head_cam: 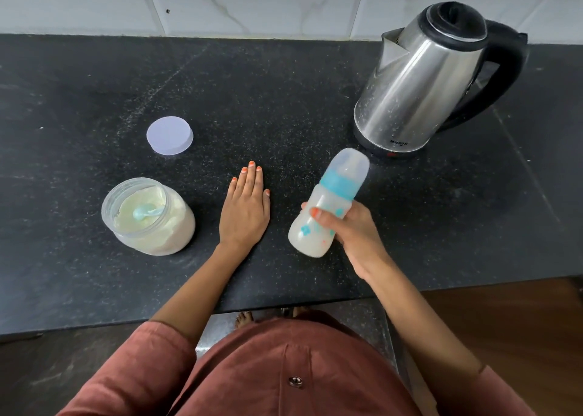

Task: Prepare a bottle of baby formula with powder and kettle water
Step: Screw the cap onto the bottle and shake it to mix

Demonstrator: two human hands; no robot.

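The right hand curls its fingers and thumb round the lower body of the translucent plastic baby bottle. The bottle is filled with milky liquid and tilted, with its capped end pointing up and away from the palm. It looks lifted off the black speckled stone countertop, though I cannot tell for certain.

The hold sits low on the bottle, so a hard shake could let the smooth wall slide through the fingers. If the teal screw collar is not tight, liquid would probably leak at the neck. The clear dome cap might also pop off.

Just beyond the capped end stands the steel kettle with black handle, the nearest thing a wide swing could strike, and it may be hot.

On the thumb side of the grip, the left hand lies flat on the counter with straight fingers. Past it sits the open clear plastic jar of pale powder, with a teal scoop lying inside. A splash there would spoil the powder. Its round white lid lies farther off.
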